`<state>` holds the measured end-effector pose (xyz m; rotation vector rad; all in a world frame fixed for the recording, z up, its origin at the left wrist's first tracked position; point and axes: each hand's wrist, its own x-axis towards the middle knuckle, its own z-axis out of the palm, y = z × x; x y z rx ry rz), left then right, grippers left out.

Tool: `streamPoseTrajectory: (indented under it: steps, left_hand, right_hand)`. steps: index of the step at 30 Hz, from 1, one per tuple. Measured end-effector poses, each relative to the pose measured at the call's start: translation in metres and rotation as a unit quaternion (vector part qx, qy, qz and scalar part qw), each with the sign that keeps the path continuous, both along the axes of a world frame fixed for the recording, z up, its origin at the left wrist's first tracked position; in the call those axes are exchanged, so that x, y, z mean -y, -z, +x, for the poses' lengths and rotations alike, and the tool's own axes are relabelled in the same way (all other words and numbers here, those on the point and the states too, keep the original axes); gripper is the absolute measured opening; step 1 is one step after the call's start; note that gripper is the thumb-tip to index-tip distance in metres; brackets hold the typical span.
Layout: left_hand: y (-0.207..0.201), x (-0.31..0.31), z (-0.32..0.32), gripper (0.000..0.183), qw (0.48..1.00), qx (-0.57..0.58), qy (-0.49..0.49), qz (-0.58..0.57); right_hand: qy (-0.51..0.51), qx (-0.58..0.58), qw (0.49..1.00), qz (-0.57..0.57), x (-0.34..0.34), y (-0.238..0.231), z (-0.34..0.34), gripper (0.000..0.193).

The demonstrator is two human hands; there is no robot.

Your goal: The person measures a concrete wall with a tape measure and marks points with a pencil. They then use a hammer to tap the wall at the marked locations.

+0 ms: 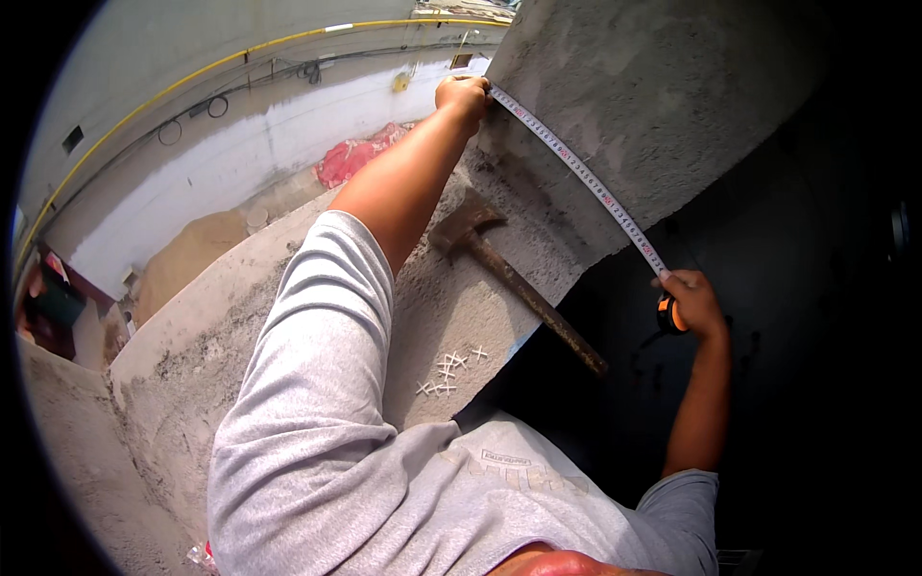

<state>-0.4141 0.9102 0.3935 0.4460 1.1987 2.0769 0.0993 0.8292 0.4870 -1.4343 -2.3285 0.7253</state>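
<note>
A white tape measure blade (576, 165) stretches along the rough grey concrete wall face (634, 106). My left hand (463, 98) is closed on the blade's far end, at the wall's outer edge. In my right hand (693, 300) is the orange and black tape measure case (669, 315), with the blade running out of it past my thumb. Below the blade, a hammer (523, 288) with a rusty head and worn handle lies on the concrete ledge, its handle end jutting over the dark side. Several small white cross-shaped tile spacers (448, 368) lie scattered nearer to me.
The concrete ledge (240, 298) curves away to the left. Beyond it, lower down, are a sand pile (192, 254), a red sheet (355, 156) and a white wall with a yellow pipe (216, 72) and cables. Deep shadow hides most of the right side.
</note>
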Motion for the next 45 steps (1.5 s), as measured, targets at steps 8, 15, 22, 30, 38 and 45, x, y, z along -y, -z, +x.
streamPoseTrajectory:
  steps: [8,15,22,30,38,45]
  left_hand:
    - [-0.008,0.010,0.008,0.022,1.000,0.016,-0.001,0.018]
    - [-0.013,0.007,0.005,0.024,0.996,0.051,-0.018,0.070]
    - [-0.019,0.010,0.006,0.021,0.997,0.042,-0.012,0.067]
    - [-0.016,0.011,0.005,0.020,0.998,0.037,0.012,0.058]
    - [-0.027,0.031,0.004,0.015,0.992,0.056,0.058,0.098]
    - [-0.039,0.055,0.027,0.018,0.979,0.027,0.141,0.143]
  right_hand:
    - [0.023,0.006,0.999,-0.030,-0.005,-0.001,0.005,0.036]
    - [0.032,-0.021,0.999,-0.026,-0.006,0.005,0.004,0.037]
    - [0.041,-0.027,0.998,-0.028,-0.004,0.000,0.004,0.039]
    - [0.039,-0.019,0.998,-0.044,0.000,-0.006,0.002,0.041]
    - [0.026,-0.037,0.999,-0.019,0.009,-0.004,-0.006,0.037]
    - [-0.004,-0.027,0.999,0.032,0.020,-0.019,-0.030,0.036]
